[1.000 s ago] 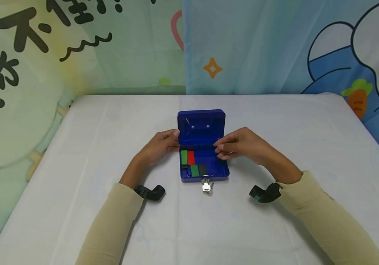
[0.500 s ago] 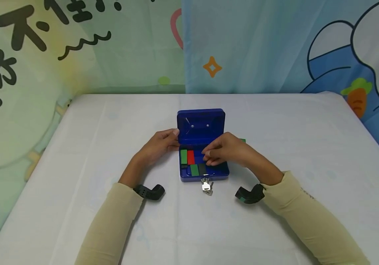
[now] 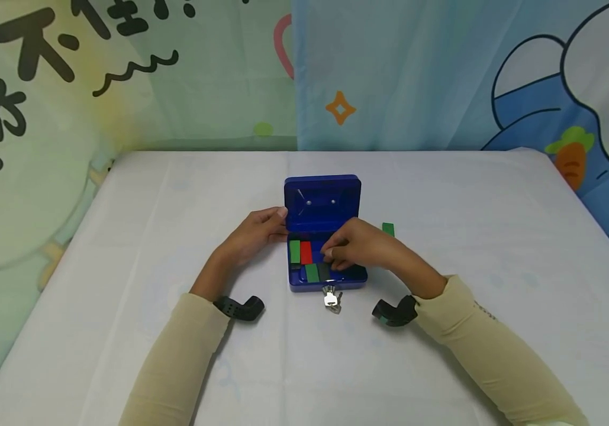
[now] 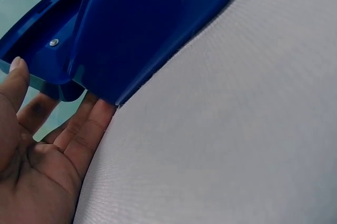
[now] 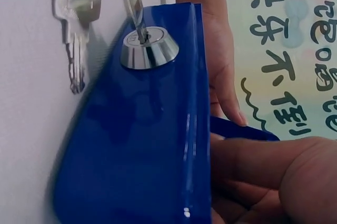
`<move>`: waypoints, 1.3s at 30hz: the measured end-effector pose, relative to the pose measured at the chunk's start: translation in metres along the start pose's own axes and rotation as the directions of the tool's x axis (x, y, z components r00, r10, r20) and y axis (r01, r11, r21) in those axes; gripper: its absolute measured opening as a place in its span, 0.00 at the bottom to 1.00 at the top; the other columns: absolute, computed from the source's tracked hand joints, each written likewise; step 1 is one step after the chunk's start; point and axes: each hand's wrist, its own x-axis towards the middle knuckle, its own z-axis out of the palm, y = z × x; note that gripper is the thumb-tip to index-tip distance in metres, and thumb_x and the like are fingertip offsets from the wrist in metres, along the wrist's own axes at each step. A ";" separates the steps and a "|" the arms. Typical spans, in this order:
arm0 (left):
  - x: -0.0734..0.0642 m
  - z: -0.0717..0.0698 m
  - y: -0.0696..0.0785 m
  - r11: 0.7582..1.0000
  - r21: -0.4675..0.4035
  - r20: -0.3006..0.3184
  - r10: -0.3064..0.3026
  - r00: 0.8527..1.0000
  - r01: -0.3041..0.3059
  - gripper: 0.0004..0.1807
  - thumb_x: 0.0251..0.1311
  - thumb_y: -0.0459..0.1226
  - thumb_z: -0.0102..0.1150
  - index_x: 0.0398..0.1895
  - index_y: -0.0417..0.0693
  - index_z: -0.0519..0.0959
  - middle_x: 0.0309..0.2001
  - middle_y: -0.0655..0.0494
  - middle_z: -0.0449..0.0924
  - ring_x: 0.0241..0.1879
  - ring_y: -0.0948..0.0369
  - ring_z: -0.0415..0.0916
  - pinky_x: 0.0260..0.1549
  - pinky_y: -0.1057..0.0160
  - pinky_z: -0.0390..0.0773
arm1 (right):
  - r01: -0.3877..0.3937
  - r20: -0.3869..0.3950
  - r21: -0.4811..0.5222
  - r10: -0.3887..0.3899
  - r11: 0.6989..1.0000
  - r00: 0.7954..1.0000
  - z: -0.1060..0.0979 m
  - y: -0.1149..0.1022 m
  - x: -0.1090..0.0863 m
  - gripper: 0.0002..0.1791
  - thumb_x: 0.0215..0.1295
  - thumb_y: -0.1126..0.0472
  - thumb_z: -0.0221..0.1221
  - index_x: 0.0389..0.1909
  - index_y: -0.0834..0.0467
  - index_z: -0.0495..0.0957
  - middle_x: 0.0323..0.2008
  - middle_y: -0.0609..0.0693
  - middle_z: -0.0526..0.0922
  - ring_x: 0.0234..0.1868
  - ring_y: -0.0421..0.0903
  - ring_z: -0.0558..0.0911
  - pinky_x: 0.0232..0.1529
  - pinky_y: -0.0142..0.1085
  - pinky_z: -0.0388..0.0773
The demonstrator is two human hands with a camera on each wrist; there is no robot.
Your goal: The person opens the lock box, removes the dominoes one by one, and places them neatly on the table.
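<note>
One box (image 3: 351, 286): left hand (image 3: 258, 229) gripping its edge, right hand (image 3: 358, 244) over it, grasp unclear. Three green blocks (image 3: 295, 252), one red block (image 3: 306, 252), two keys (image 5: 78, 12).

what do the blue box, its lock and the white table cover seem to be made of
Blue box: probably painted metal, glossy, with sharp highlights along its edge; hard plastic possible.
Lock: shiny metal, silvery with bright reflections.
White table cover: apparently matte cloth, with fine ribbing and creases.
</note>
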 end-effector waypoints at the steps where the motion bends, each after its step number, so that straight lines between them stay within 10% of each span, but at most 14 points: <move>1: 0.000 0.000 0.000 1.000 0.001 -0.003 -0.003 1.000 0.003 0.25 0.75 0.48 0.43 0.65 0.41 0.71 0.56 0.46 0.78 0.55 0.53 0.76 0.55 0.60 0.76 | -0.001 0.003 0.000 0.001 1.000 1.000 0.000 -0.001 0.000 0.11 0.70 0.69 0.56 0.47 0.71 0.81 0.40 0.58 0.85 0.36 0.48 0.86 0.39 0.37 0.84; 12: 0.000 0.002 0.001 1.000 -0.016 -0.001 0.007 1.000 -0.007 0.24 0.76 0.46 0.42 0.64 0.39 0.72 0.55 0.44 0.78 0.54 0.52 0.76 0.54 0.59 0.76 | 0.034 -0.015 0.060 -0.033 0.998 0.999 0.005 -0.001 -0.002 0.13 0.69 0.67 0.58 0.51 0.67 0.81 0.47 0.59 0.83 0.39 0.49 0.86 0.43 0.39 0.83; 25: 0.000 0.003 0.001 1.000 0.004 -0.012 0.002 1.000 -0.002 0.24 0.76 0.47 0.41 0.64 0.40 0.72 0.55 0.46 0.79 0.54 0.53 0.77 0.55 0.60 0.76 | 0.105 -0.016 -0.127 -0.108 0.986 0.994 0.010 -0.001 -0.002 0.08 0.64 0.67 0.63 0.42 0.60 0.86 0.40 0.51 0.84 0.41 0.47 0.81 0.46 0.38 0.81; 39: 0.000 0.003 -0.001 0.999 -0.048 0.004 0.024 1.000 -0.024 0.24 0.77 0.44 0.41 0.64 0.36 0.71 0.55 0.42 0.78 0.56 0.51 0.75 0.55 0.59 0.75 | 0.185 0.024 -0.039 -0.184 0.982 0.983 0.019 0.000 0.000 0.08 0.62 0.68 0.64 0.42 0.60 0.86 0.38 0.48 0.85 0.43 0.45 0.80 0.50 0.40 0.78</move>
